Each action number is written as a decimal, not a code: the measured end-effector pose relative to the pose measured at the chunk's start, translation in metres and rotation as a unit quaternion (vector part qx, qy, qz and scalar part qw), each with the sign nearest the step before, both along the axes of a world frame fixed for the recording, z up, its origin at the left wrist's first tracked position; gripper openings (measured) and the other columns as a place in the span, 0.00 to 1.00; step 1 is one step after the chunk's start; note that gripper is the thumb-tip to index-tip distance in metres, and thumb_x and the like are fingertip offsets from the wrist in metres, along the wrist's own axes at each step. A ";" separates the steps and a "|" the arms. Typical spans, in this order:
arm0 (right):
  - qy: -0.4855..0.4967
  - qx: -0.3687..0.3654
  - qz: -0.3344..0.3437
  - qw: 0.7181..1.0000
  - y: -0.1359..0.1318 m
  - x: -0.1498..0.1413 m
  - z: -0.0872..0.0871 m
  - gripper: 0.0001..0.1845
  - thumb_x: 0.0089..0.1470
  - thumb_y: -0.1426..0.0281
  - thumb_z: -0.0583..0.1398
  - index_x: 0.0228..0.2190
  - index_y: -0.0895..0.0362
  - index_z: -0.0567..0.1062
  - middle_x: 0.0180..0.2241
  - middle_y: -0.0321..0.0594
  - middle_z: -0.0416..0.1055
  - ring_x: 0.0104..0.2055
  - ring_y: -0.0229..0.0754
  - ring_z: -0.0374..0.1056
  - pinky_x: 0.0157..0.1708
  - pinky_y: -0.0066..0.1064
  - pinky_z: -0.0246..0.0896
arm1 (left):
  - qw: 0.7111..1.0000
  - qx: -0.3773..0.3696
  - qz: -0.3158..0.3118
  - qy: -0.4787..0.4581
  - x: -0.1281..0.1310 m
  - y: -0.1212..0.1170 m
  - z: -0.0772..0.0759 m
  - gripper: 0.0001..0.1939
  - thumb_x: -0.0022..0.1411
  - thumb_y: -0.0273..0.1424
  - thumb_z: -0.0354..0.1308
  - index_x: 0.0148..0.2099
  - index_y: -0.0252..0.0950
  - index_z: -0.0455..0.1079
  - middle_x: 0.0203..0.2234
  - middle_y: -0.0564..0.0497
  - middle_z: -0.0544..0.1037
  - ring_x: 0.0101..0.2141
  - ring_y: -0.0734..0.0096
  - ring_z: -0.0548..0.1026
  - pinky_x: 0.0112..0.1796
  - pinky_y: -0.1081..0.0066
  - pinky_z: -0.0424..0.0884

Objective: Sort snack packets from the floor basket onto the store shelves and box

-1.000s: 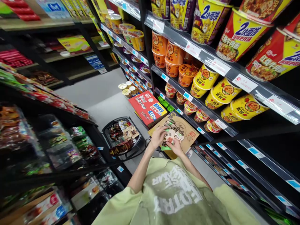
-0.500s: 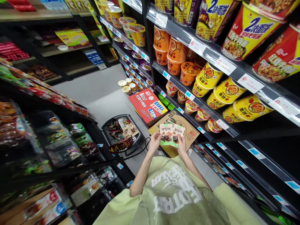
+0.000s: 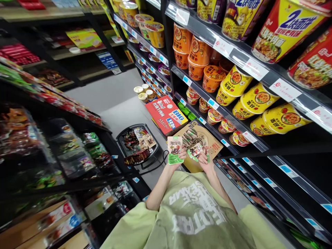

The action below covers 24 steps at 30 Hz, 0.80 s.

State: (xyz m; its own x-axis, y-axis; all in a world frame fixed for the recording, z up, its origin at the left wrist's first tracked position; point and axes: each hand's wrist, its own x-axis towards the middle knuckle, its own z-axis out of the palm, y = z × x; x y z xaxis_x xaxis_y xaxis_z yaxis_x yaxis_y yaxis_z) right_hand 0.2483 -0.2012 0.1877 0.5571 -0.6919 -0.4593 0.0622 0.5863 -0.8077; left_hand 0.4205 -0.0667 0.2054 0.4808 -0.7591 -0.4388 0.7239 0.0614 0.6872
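The left hand (image 3: 178, 159) grips a flat, pale packet (image 3: 175, 148) with a bright green bottom.

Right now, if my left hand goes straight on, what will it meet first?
Past its packet, your left hand probably meets the brown box first; the hand's height above it is unclear.

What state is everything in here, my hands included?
Left hand: closed on a packet
Right hand: closed on another packet
Basket: open, partly filled
Red box: lying flat, looks closed
Brown box: lying flat, partly covered
Floor cups: upright, lidded
Yellow tubs: shelved, stacked
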 end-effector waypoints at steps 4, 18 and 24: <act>-0.065 0.056 -0.004 0.996 0.002 -0.005 0.010 0.21 0.63 0.50 0.60 0.46 0.53 0.79 0.16 0.22 0.46 0.14 0.34 0.35 0.18 0.32 0.47 | 0.994 -0.038 -0.047 0.092 -0.009 -0.001 0.009 0.08 0.71 0.35 0.55 0.38 0.40 0.62 0.25 0.58 0.53 0.19 0.77 0.46 0.18 0.73 0.54; 0.093 -0.188 0.011 0.978 0.016 0.012 -0.009 0.32 0.56 0.43 0.64 0.49 0.55 0.77 0.53 0.48 0.79 0.56 0.55 0.74 0.57 0.42 0.69 | 0.932 0.167 -0.068 -0.315 -0.036 -0.017 -0.034 0.17 0.67 0.46 0.58 0.47 0.37 0.70 0.41 0.47 0.80 0.42 0.59 0.77 0.47 0.63 0.72; 0.127 -0.154 0.041 0.979 0.031 -0.004 -0.028 0.39 0.52 0.47 0.70 0.58 0.56 0.74 0.61 0.52 0.74 0.64 0.57 0.69 0.65 0.46 0.63 | 0.894 0.194 -0.094 -0.392 -0.048 -0.013 -0.061 0.17 0.69 0.46 0.56 0.44 0.36 0.69 0.40 0.43 0.79 0.41 0.57 0.78 0.45 0.60 0.73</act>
